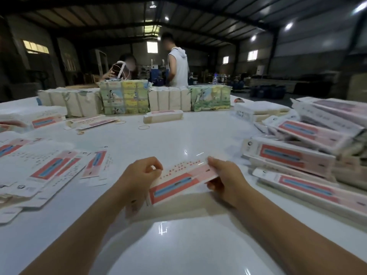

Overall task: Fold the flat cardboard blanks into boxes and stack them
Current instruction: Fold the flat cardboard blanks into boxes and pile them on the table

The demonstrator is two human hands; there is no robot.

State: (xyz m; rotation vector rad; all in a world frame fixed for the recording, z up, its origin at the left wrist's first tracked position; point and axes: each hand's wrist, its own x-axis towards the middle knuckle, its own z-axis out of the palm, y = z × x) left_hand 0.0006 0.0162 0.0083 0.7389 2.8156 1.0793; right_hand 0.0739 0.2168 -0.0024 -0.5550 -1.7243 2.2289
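The box (179, 180) is held just above the table (178, 135), between both hands. Its long axis runs from near-left to far-right, pink-and-blue face up. The left hand (139, 173) grips the near-left end, fingers curled at the box's upper edge. The right hand (224, 175) pinches the far-right end, thumb above and fingers beneath, closed on the card. Flat blanks (45, 169) lie on the table left of the box. Folded boxes (301, 155) are piled to its right.
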